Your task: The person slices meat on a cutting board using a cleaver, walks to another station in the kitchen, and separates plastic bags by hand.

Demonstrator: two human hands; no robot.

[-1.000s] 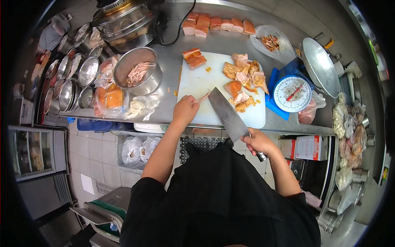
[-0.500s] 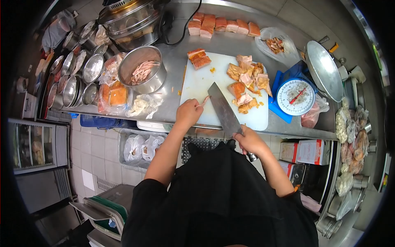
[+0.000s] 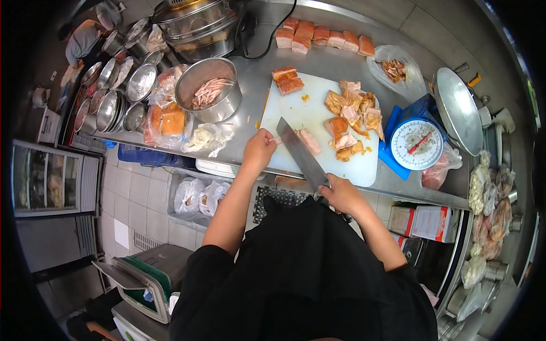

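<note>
My right hand (image 3: 341, 194) is wrapped round the handle of a cleaver (image 3: 302, 156), whose broad blade points up and left over the white cutting board (image 3: 284, 108). At the board's left edge, my left hand (image 3: 259, 150) pinches a small pale strip of meat (image 3: 277, 140) beside the blade. Just right of the blade lies a pale piece of pork (image 3: 309, 142). Chopped, browned pork pieces (image 3: 352, 111) are heaped on the board's right side. A block of skin-on pork (image 3: 288, 81) sits at its far left corner.
Left of the board stand a steel pot (image 3: 207, 88) of meat strips and a bag of pork (image 3: 169, 120). A blue scale (image 3: 417, 142) stands to the right. Pork blocks (image 3: 321, 36) line the back, near a bag of scraps (image 3: 395, 69). Another person (image 3: 85, 42) is at upper left.
The view has shifted slightly. My left hand, with the strip, and the cleaver's tip have moved left on the board. The pork piece right of the blade now shows.
</note>
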